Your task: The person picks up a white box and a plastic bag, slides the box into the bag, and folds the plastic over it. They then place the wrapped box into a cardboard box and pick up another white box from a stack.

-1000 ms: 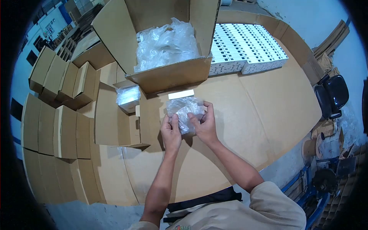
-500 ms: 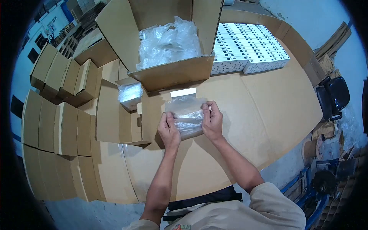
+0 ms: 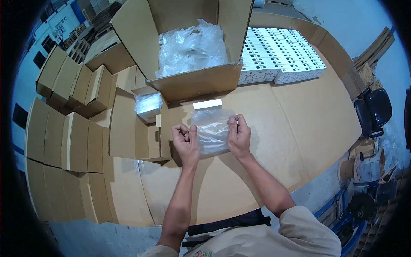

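Observation:
A clear, wrinkled plastic bag (image 3: 210, 133) is stretched out between my two hands above the cardboard-covered table. My right hand (image 3: 240, 138) pinches its right edge, thumb on top. At the left edge, my left hand (image 3: 186, 143) is closed, with the thumb against the plastic and the other fingers curled outward to the left. Just beyond the bag lies a small white box (image 3: 207, 104), partly covered by the bag's far edge. To the left, an open brown carton (image 3: 122, 128) holds white boxes wrapped in plastic (image 3: 148, 104).
A large open carton (image 3: 197, 83) full of clear plastic bags (image 3: 192, 49) stands at the back. Rows of white boxes (image 3: 280, 51) are stacked behind on the right. Several brown cartons (image 3: 55, 137) line the left side. A black chair (image 3: 373, 109) is off the table's right edge.
The bag is spread flatter and tilted more toward me. My left hand has shifted slightly left, its fingers now curled outward. My right hand still pinches the right edge.

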`<state>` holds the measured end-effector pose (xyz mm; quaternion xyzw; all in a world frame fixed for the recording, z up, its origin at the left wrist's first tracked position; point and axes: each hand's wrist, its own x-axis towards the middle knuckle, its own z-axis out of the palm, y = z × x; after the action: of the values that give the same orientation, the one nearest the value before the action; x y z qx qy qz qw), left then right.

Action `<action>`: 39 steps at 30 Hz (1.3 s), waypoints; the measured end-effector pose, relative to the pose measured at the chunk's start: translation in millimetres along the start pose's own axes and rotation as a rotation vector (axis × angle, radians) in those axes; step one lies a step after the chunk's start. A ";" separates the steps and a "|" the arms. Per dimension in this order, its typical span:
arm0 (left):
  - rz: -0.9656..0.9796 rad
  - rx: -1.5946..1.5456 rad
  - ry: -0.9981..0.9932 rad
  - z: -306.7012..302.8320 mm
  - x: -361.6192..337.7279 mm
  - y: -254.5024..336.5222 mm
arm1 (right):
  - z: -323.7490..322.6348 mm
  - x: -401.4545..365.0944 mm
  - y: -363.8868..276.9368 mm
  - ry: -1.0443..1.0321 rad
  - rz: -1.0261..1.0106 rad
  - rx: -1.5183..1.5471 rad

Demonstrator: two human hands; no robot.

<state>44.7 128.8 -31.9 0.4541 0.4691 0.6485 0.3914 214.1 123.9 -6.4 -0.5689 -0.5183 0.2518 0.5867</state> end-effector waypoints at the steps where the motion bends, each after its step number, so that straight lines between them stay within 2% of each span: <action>1: 0.008 -0.012 -0.012 -2.4 1.0 -2.7 | -1.2 0.0 -1.1 0.004 -0.009 -0.009; 5: 0.026 -0.153 -0.049 12.6 3.3 12.0 | -2.9 -0.1 -0.5 -0.029 0.008 -0.003; 8: -0.344 -0.026 -0.238 4.0 -1.5 18.9 | 0.9 -3.3 -1.3 -0.040 -0.083 -0.028; 11: -0.353 0.139 -0.241 4.9 -4.4 24.0 | 0.2 -4.1 -4.9 -0.101 -0.044 0.021; 14: -0.203 0.172 -0.231 6.7 -4.4 30.2 | -1.4 -0.7 -9.0 -0.114 0.077 0.150; 17: -0.164 0.191 -0.286 3.5 -1.6 20.5 | -7.7 3.1 8.7 -0.154 0.147 0.231; 20: -0.181 0.205 -0.289 5.3 -3.3 23.8 | -14.2 8.1 1.4 -0.079 0.022 0.191; 23: -0.211 0.176 -0.316 7.6 -4.3 24.7 | -22.1 18.3 -19.1 -0.020 -0.349 0.006; 26: -0.178 0.190 -0.341 8.0 -6.1 21.6 | -33.4 22.1 -30.8 -0.098 -0.661 -0.322; 32: -0.076 0.279 -0.353 9.9 -6.4 12.9 | -34.2 20.8 -51.0 -0.267 -0.754 -0.527; 39: -0.083 0.276 -0.347 10.5 -4.6 27.6 | -34.1 31.5 -60.8 -0.579 -0.674 -0.496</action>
<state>53.8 120.1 -4.8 0.5884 0.4971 0.4738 0.4268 237.3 124.2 66.5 -0.3993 -0.8586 0.0651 0.3149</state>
